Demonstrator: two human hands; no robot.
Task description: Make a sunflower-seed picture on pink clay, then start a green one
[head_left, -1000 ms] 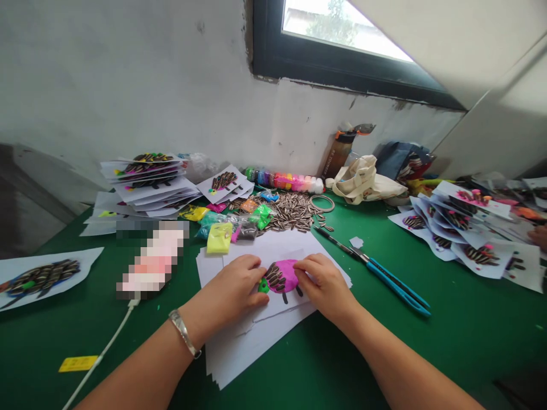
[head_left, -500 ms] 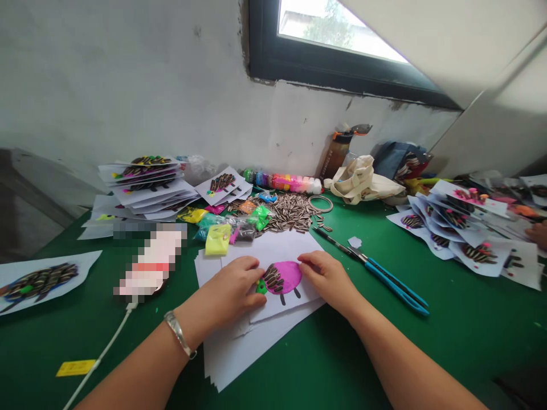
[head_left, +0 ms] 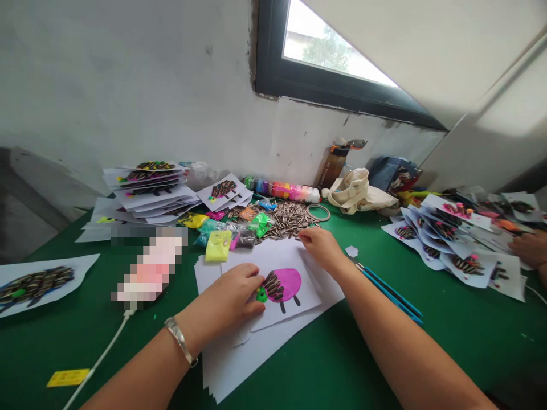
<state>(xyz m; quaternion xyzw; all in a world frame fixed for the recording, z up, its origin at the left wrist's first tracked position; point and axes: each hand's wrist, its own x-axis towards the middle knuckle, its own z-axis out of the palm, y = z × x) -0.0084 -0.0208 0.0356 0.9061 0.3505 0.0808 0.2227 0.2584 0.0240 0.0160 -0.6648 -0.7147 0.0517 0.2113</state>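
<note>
My left hand (head_left: 233,293) lies on a white sheet (head_left: 307,307), thumb and fingers apart beside the green clay head (head_left: 261,294) of an animal picture. The animal's round body (head_left: 290,283) is magenta clay with two dark legs below. Rows of striped sunflower seeds (head_left: 273,287) cover the body's left part. My right hand (head_left: 320,247) is at the near edge of a loose heap of sunflower seeds (head_left: 288,219), its fingertips pinched together. Whatever is between those fingertips is too small to make out. More white sheets (head_left: 231,370) lie stacked under the picture.
Bagged coloured clay, including a yellow packet (head_left: 217,246), lies left of the seeds. Blue tweezers (head_left: 391,293) lie beside my right forearm. Finished pictures are piled at left (head_left: 158,196) and right (head_left: 448,228). A bottle (head_left: 332,165) and cloth bag (head_left: 359,191) stand behind. Another person's hand (head_left: 530,249) shows at far right.
My right hand has left the magenta body's right edge and moved away from me to the seed heap. My left hand stays by the green head. The view has shifted slightly.
</note>
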